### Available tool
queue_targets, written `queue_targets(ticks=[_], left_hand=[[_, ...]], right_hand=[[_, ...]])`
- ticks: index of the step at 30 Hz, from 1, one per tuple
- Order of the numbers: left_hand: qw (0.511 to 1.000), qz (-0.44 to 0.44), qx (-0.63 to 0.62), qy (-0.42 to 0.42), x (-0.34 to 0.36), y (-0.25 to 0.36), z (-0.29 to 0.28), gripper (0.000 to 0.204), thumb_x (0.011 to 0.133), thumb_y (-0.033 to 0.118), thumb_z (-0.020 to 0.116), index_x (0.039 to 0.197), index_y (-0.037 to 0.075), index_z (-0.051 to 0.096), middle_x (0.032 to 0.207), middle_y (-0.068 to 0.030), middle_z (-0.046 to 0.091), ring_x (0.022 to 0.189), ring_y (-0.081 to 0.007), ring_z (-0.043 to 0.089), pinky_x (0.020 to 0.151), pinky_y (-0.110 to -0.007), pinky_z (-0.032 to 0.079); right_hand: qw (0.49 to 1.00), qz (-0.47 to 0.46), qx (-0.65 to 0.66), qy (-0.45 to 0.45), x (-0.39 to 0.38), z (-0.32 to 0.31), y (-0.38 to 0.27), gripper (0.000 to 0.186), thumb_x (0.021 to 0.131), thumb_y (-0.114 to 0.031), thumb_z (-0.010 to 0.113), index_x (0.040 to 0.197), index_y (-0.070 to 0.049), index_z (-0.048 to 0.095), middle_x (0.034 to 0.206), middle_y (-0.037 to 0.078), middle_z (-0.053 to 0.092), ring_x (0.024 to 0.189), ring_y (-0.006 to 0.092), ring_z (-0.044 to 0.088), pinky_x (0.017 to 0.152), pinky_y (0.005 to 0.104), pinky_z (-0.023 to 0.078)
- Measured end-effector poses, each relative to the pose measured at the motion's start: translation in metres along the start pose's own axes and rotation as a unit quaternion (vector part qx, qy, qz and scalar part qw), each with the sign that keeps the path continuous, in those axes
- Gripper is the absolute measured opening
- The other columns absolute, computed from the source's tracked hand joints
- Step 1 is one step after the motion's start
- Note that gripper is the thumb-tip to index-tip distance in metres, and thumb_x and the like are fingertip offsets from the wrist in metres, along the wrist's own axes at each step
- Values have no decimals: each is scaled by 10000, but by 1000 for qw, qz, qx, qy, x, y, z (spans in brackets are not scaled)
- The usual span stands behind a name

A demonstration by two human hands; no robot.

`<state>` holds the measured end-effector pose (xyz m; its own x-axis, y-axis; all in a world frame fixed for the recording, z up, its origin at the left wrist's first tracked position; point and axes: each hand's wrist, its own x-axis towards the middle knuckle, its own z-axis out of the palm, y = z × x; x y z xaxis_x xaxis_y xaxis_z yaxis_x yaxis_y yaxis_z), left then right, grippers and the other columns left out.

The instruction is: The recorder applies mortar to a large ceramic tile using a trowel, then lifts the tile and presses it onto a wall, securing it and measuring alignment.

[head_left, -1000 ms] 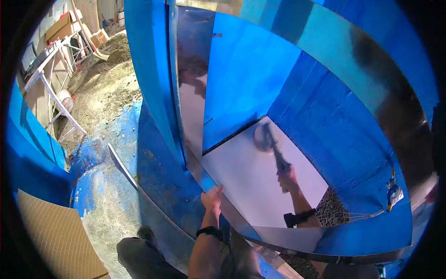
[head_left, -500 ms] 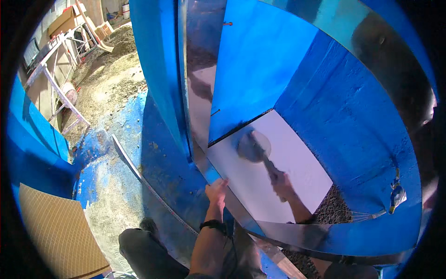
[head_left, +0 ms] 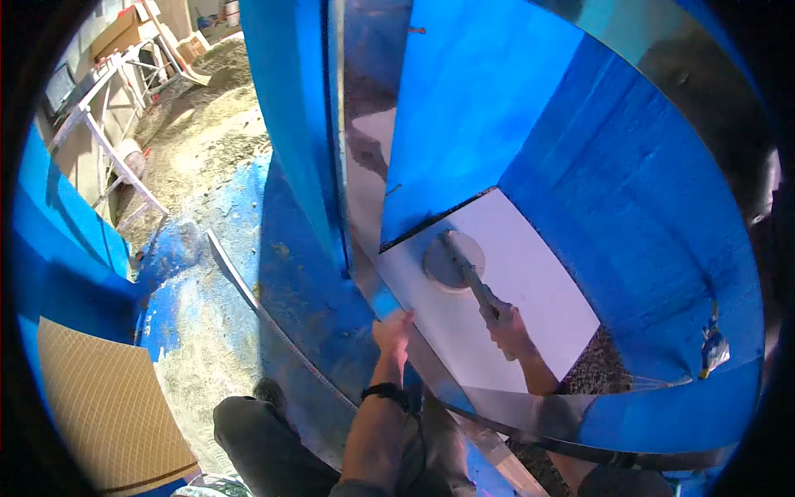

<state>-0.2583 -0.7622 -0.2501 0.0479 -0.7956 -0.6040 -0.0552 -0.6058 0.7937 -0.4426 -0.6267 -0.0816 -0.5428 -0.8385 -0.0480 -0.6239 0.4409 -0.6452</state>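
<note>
In my right hand [head_left: 507, 330] is the handle of a mallet [head_left: 454, 263] with a wide, round, greyish-white head. The head is on or just above a large white tile [head_left: 538, 273] inside a blue-lined recess; contact cannot be told. My left hand [head_left: 392, 331] is closed around the shiny metal edge [head_left: 435, 369] along the tile's left side, some of its fingers hidden. Dark, crumbly bedding [head_left: 598, 364] shows beside the tile's right corner. A dark band sits on my left wrist.
Blue-covered walls [head_left: 638, 190] surround the tile. A whitish bundle [head_left: 714, 352] on thin cords is at right. On the floor lie a long marked strip [head_left: 269, 325] and a tan gridded board [head_left: 103, 406]. A paint-splashed trestle [head_left: 112, 153] stands back left.
The mallet, smeared by motion before, now shows sharply, its head at nearly the same spot on the tile. The view has shifted slightly. My left hand keeps its hold on the edge.
</note>
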Motion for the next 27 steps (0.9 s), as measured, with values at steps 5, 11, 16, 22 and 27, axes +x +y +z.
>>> queue_targets(ticks=[5, 11, 16, 22, 27], left_hand=[[997, 27, -8, -70, -27, 12, 6, 773, 730, 352, 874, 1207, -155, 539, 1071, -151, 698, 1066, -272, 636, 997, -405, 433], [991, 23, 4, -130, -8, 5, 2, 685, 753, 364, 859, 1167, -115, 598, 1079, -131, 710, 1045, -241, 634, 976, -438, 430], [995, -2, -63, -72, 7, -22, -6, 913, 672, 388, 920, 1286, -140, 500, 1206, -214, 648, 1102, -284, 610, 946, -443, 474], [997, 12, -52, -58, 31, -30, -22, 1116, 633, 400, 943, 1386, -172, 350, 1344, -272, 543, 1192, -344, 570, 981, -445, 474], [997, -6, -14, -78, 5, -11, 14, 1090, 644, 390, 937, 1371, -178, 356, 1339, -281, 540, 1200, -347, 569, 980, -452, 476]], right_hand=[[981, 93, 167, -33, -19, -51, -38, 497, 945, -81, 558, 1441, -81, 522, 678, -8, 515, 524, 97, 508, 441, 292, 439], [994, 101, 24, -24, -30, -19, 20, 431, 949, -112, 597, 1375, -45, 574, 787, 132, 633, 623, 162, 544, 590, 354, 489], [988, 81, 114, -66, -24, -18, 1, 477, 985, -177, 576, 1452, -107, 506, 700, 56, 585, 510, 129, 542, 468, 320, 472], [980, 114, 161, -18, -28, -32, -30, 453, 999, -130, 534, 1451, -110, 518, 663, 20, 508, 514, 110, 504, 462, 312, 468], [997, 20, -53, 48, -16, 5, 87, 372, 970, -190, 609, 1284, 10, 608, 710, 157, 610, 634, 197, 638, 532, 360, 497]])
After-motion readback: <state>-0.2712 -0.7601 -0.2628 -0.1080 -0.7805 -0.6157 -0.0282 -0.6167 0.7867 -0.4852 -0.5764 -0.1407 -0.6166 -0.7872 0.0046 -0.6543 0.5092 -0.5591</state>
